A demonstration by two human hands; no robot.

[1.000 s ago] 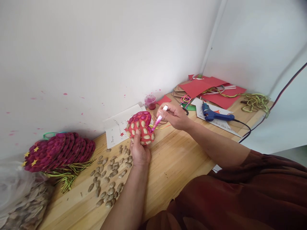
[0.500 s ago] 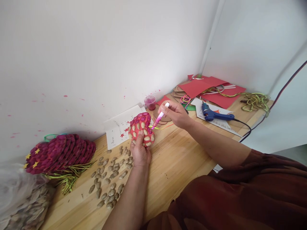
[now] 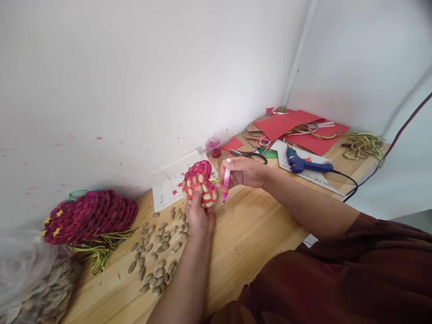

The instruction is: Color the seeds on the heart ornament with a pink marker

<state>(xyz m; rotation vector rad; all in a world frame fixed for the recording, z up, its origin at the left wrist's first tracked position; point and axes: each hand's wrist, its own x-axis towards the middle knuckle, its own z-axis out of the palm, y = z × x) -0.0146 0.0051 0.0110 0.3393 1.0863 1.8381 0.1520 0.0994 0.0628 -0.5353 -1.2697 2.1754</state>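
My left hand (image 3: 199, 215) grips from below a red heart-shaped piece (image 3: 200, 182) studded with peanut shells, some painted magenta near its top. It is held upright above the wooden table (image 3: 249, 229). My right hand (image 3: 245, 172) is closed on a pink-tipped brush pen (image 3: 226, 183), which points almost straight down just right of the heart, its tip off the surface. Several loose peanut shells (image 3: 158, 252) lie on the table left of my left wrist.
A row of finished magenta hearts (image 3: 89, 215) with green strings leans by the wall at left, beside a bag of shells (image 3: 32, 283). Behind are a small cup of pink paint (image 3: 214, 146), scissors (image 3: 248, 154), a blue glue gun (image 3: 305, 164), red paper sheets (image 3: 297, 128) and cords (image 3: 362, 145).
My right hand has drawn the pen away from the heart's upper right edge and turned it tip-down. The heart and left hand stayed nearly in place.
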